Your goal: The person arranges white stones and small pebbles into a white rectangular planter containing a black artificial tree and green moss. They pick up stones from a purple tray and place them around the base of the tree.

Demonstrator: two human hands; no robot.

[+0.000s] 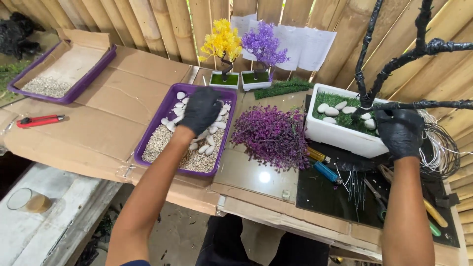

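1. The step in hand is judged to be the gathering of stones: the left hand (200, 109), in a black glove, is laid palm-down over the white pebbles (209, 140) in the near purple tray (148, 135), fingers curled onto them. Whether a pebble is actually gripped cannot be told, since the palm hides it.

2. The right hand (400, 132), also gloved, is rested against the right end of the white planter (340, 135), where a black wrapped trunk (367, 74) rises from green turf. Whether its fingers are closed on anything cannot be told.

3. The next move is judged to call for a pebble to be pinched cleanly out of the gravel, lifted clear of the tray rim, and carried across the purple foliage (273, 135) lying between tray and planter, without brushing it.

4. The pebbles are seen as smooth, white and oval, heaped at the far end of the tray over fine grey gravel. Several more pebbles (340, 108) are already laid on the turf in the planter.

5. Beyond the tray, two small finished trees, one yellow (222, 44) and one purple (263, 47), are stood in white pots. A red cutter (39, 119) is left on the cardboard at the left.
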